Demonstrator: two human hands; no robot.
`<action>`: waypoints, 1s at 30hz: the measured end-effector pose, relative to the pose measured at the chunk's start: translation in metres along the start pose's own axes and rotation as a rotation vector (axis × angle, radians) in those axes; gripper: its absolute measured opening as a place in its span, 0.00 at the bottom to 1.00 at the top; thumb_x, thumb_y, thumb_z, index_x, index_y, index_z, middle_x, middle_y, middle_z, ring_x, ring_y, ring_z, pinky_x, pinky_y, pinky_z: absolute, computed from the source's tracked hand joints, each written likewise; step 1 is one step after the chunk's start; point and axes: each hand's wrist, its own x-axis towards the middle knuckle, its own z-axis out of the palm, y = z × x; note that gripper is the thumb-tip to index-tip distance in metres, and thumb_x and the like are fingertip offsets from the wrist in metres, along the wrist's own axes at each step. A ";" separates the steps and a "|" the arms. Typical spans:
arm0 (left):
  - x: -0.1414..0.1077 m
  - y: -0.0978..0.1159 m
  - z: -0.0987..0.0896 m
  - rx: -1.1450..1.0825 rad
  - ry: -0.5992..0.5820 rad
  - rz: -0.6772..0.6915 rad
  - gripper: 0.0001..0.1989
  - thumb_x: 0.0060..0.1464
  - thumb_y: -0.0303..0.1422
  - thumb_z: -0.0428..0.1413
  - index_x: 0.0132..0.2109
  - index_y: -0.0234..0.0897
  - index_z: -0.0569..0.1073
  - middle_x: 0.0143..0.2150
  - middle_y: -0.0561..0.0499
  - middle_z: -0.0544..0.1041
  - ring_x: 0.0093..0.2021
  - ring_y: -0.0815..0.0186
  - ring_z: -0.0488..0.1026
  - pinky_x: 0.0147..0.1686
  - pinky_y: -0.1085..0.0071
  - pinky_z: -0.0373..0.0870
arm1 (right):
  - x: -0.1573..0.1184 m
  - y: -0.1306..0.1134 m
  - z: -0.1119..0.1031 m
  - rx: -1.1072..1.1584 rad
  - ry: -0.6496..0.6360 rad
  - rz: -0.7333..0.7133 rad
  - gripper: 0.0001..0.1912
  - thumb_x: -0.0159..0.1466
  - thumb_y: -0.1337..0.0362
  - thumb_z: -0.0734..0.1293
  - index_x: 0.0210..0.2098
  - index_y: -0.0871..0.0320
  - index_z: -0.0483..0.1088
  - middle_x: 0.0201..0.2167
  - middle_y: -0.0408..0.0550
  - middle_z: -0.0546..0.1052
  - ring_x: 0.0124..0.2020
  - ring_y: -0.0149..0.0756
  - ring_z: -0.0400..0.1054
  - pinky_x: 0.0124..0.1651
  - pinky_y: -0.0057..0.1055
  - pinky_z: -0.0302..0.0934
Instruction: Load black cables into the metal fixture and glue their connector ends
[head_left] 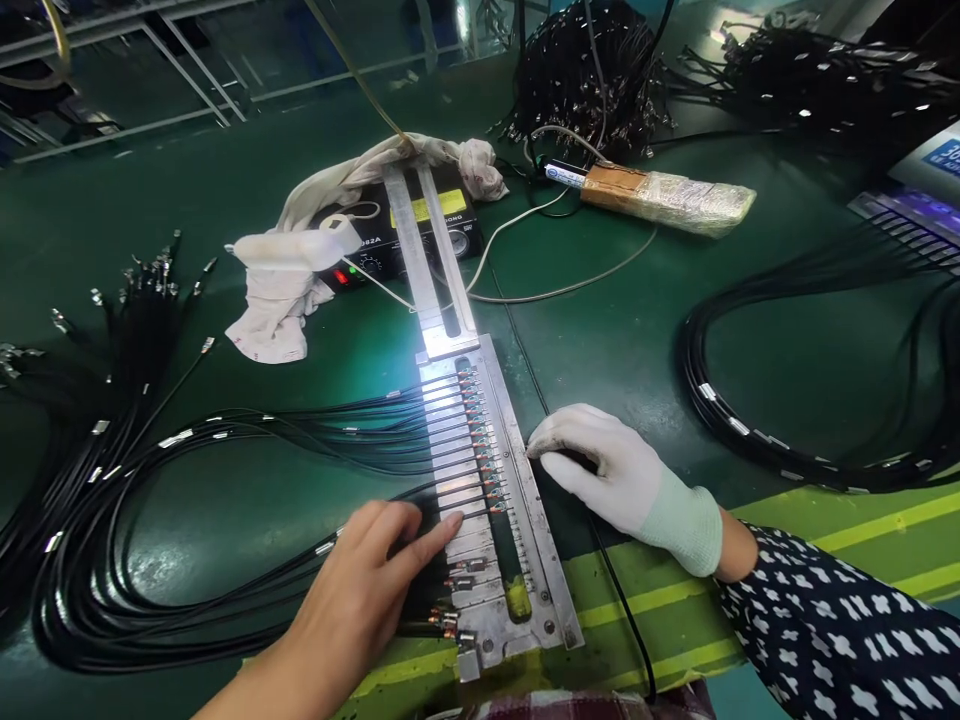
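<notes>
Bare left hand [367, 565], grip unclear, is laid on slotted silver metal fixture [516, 475]; white-gloved right hand [622, 475], half-open, is braced alongside. Thin black cables [67, 585] should be seated straight.

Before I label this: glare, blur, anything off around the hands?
Head view: cool white glare at the far end of the metal fixture, spilling onto the green table; head view: left hand and right hand outlines readable; head view: cable pile at upper right soft, background dim.
</notes>
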 end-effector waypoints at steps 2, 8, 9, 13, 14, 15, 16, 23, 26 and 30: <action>-0.007 0.002 0.003 0.026 -0.049 -0.020 0.29 0.63 0.20 0.44 0.68 0.45 0.60 0.44 0.46 0.71 0.40 0.62 0.67 0.39 0.68 0.64 | 0.001 0.000 0.000 -0.008 0.003 -0.004 0.08 0.67 0.71 0.63 0.39 0.54 0.73 0.39 0.43 0.77 0.44 0.38 0.68 0.49 0.38 0.63; -0.012 0.005 -0.007 -0.112 -0.052 -0.076 0.25 0.64 0.23 0.47 0.66 0.42 0.60 0.48 0.46 0.72 0.45 0.61 0.67 0.43 0.66 0.63 | -0.002 0.002 0.001 -0.023 -0.004 -0.020 0.08 0.68 0.71 0.63 0.39 0.54 0.73 0.40 0.44 0.77 0.44 0.37 0.68 0.50 0.38 0.63; -0.013 0.005 -0.010 -0.161 -0.048 -0.107 0.22 0.64 0.25 0.49 0.64 0.41 0.62 0.47 0.46 0.72 0.45 0.61 0.67 0.44 0.67 0.63 | -0.002 0.002 0.001 -0.024 -0.005 -0.032 0.08 0.68 0.71 0.63 0.39 0.54 0.73 0.39 0.44 0.77 0.44 0.37 0.68 0.50 0.38 0.63; -0.017 0.011 -0.017 -0.272 -0.067 -0.255 0.07 0.64 0.28 0.52 0.47 0.40 0.69 0.43 0.48 0.70 0.43 0.62 0.65 0.42 0.67 0.65 | -0.003 0.002 0.001 -0.038 -0.001 -0.038 0.08 0.67 0.72 0.63 0.38 0.55 0.73 0.39 0.44 0.77 0.44 0.38 0.68 0.50 0.39 0.63; -0.018 0.013 -0.017 -0.288 -0.091 -0.285 0.04 0.64 0.29 0.51 0.45 0.40 0.69 0.42 0.48 0.69 0.42 0.62 0.65 0.42 0.67 0.66 | -0.003 0.002 0.001 -0.041 0.001 -0.035 0.08 0.67 0.72 0.63 0.38 0.55 0.73 0.39 0.45 0.77 0.44 0.39 0.68 0.49 0.39 0.63; -0.018 0.014 -0.017 -0.298 -0.111 -0.306 0.03 0.64 0.29 0.50 0.43 0.39 0.69 0.41 0.48 0.69 0.41 0.62 0.64 0.41 0.67 0.66 | -0.002 0.001 0.001 -0.043 0.001 -0.033 0.08 0.67 0.72 0.63 0.38 0.55 0.73 0.39 0.45 0.77 0.44 0.39 0.68 0.49 0.40 0.63; -0.018 0.015 -0.017 -0.298 -0.120 -0.313 0.03 0.64 0.29 0.50 0.41 0.39 0.68 0.40 0.48 0.68 0.41 0.62 0.64 0.40 0.67 0.66 | -0.002 0.001 0.001 -0.045 0.001 -0.033 0.08 0.67 0.72 0.63 0.38 0.55 0.73 0.39 0.45 0.77 0.44 0.39 0.68 0.49 0.40 0.63; -0.007 0.013 -0.016 -0.237 0.110 -0.131 0.10 0.62 0.23 0.51 0.48 0.38 0.70 0.41 0.47 0.74 0.43 0.64 0.71 0.43 0.70 0.70 | -0.001 0.001 0.001 -0.036 0.006 -0.040 0.08 0.67 0.72 0.63 0.38 0.55 0.73 0.38 0.46 0.77 0.43 0.39 0.69 0.49 0.40 0.63; -0.001 0.013 -0.014 -0.265 0.089 -0.078 0.13 0.63 0.22 0.49 0.52 0.38 0.70 0.43 0.46 0.75 0.42 0.67 0.74 0.41 0.74 0.71 | -0.001 0.001 0.000 -0.031 0.003 -0.040 0.08 0.67 0.71 0.62 0.39 0.55 0.73 0.38 0.46 0.77 0.43 0.39 0.68 0.49 0.40 0.63; 0.004 0.010 -0.013 -0.316 -0.037 -0.036 0.20 0.63 0.20 0.45 0.59 0.37 0.68 0.43 0.46 0.74 0.41 0.69 0.73 0.40 0.77 0.72 | -0.001 0.002 -0.001 -0.025 0.001 -0.034 0.08 0.67 0.71 0.63 0.38 0.54 0.73 0.38 0.45 0.77 0.43 0.39 0.68 0.49 0.40 0.63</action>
